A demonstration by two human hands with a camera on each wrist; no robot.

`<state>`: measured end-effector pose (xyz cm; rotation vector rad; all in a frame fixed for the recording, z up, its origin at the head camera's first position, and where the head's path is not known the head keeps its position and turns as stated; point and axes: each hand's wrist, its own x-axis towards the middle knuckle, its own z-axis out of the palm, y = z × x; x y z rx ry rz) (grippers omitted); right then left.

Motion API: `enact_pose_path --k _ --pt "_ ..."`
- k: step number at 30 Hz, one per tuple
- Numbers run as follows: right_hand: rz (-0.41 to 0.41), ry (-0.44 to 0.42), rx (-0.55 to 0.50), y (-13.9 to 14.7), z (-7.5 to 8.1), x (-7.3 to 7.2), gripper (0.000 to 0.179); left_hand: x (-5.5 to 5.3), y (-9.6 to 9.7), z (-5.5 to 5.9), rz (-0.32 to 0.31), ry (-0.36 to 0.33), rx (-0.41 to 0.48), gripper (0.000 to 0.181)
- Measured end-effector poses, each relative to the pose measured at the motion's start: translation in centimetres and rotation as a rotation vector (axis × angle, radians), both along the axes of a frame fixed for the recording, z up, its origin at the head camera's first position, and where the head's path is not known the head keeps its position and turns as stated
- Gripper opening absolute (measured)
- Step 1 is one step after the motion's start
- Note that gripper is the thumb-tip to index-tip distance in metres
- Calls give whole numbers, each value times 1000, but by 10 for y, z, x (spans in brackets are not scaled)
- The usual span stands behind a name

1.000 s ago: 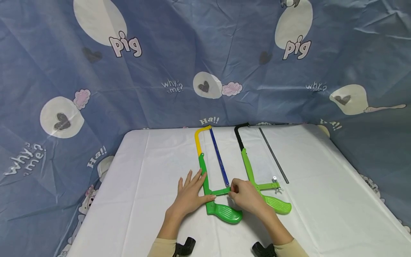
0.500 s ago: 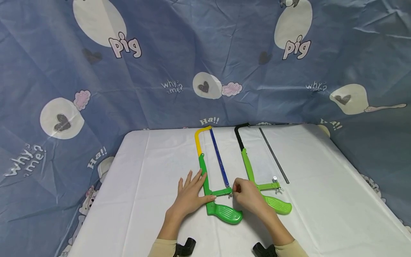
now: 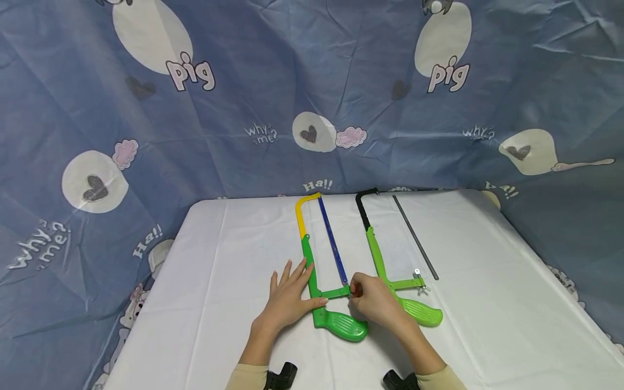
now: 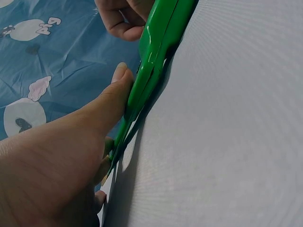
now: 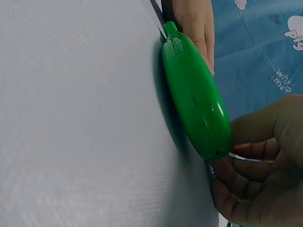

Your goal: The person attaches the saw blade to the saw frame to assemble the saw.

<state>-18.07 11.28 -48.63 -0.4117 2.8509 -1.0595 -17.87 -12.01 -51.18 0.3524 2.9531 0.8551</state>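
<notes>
Near the middle of the worktop, your left hand, fingers spread, rests against the green-and-yellow hacksaw; the curled fingers of your right hand seem to pinch the mostly hidden metal fitting by the near end of the blue blade. Ideally, press the hacksaw flat and twist in small, even turns.

Left hand: bare;
Right hand: bare;
Left plain beige fabric sleeve: its edge ringing the forearm; lightly creased;
Right plain beige fabric sleeve: matching in colour;
Left black angular wrist-worn device: blocky, with a notched outline;
Right black angular wrist-worn device: similar; partly cut off by the head view's lower edge
</notes>
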Motion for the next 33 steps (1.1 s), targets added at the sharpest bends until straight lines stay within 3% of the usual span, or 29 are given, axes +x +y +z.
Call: enact_pose_path --k 18,33 --pt "-63 -20 -33 3 -2 -2 9 0 1 -2 3 -8 1 97" --pt "-43 24 -21 0 -2 0 23 0 0 0 1 -13 -4 97"
